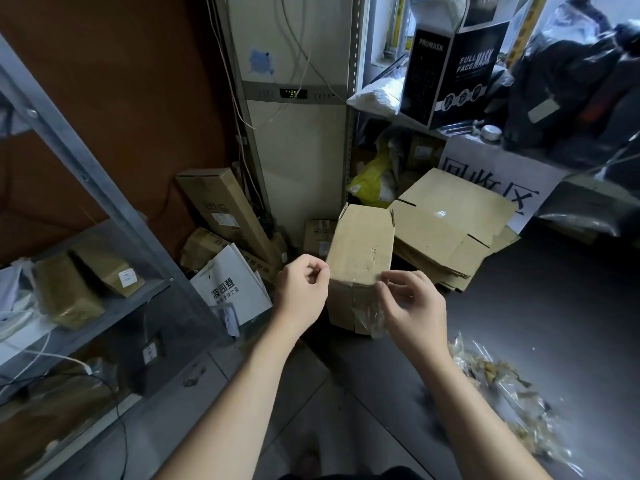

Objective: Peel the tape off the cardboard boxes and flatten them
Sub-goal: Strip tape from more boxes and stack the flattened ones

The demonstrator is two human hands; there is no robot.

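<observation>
One box [360, 244] between fingers [322, 270]; right hand [412, 306] pinches tape [372, 318].

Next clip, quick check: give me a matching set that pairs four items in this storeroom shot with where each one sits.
Things:
1. small box
2. flattened boxes
3. peeled tape pile
4. black mask box

Places:
a. on a raised surface, upper right
b. on the floor, lower right
c. held by left hand and right hand
d. stacked on the floor in front of the white sign

Pairs: 1-c, 2-d, 3-b, 4-a
</observation>
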